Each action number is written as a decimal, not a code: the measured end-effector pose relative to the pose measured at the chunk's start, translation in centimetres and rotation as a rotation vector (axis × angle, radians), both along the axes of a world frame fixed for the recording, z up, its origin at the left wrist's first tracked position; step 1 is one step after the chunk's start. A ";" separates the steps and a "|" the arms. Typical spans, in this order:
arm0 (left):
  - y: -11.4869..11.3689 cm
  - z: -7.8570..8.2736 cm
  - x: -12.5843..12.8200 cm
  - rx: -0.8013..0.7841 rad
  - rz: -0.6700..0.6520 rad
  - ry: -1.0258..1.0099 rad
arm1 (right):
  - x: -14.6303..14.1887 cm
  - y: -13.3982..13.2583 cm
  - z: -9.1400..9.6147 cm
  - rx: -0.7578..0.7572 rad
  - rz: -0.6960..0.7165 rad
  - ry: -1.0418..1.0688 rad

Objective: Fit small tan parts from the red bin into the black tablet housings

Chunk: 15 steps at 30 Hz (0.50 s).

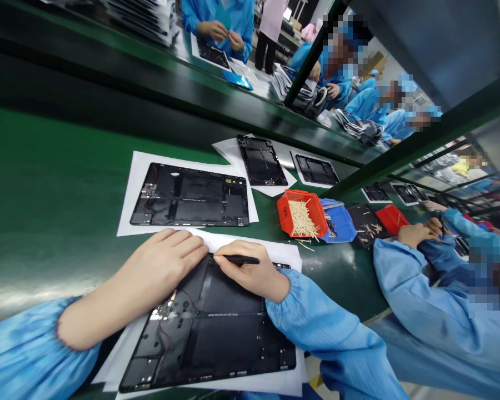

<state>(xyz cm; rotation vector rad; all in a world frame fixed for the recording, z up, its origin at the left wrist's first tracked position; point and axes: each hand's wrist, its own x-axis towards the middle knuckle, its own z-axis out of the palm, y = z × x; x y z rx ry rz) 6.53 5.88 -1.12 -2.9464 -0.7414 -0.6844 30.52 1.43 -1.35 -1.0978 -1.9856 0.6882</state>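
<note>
An opened black tablet [229,333] lies with its inside up on white sheets [283,383] in front of me. My left hand [166,258] reaches over its far left edge, fingers bent and pressed together; the fingertips and whatever they may hold are hidden. My right hand [252,272] grips a slim black pen-like tool [244,259]. Its tip points left to the tablet's far edge, close beside my left fingertips. Whether it is a pair of tweezers I cannot tell. The right hand's heel is over the tablet's far right part.
Another opened tablet [200,194] lies beyond my hands, with a third tablet [262,161] behind it. A red bin [283,214] holds pale strips, beside a blue bin [345,225]. A co-worker's sleeve [416,300] is close on the right. A green post [400,144] slants across the right.
</note>
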 end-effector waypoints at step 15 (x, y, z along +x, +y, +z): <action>0.6 -0.6 -0.2 -0.142 0.037 -0.029 | 0.0 -0.2 0.9 -0.342 0.072 0.278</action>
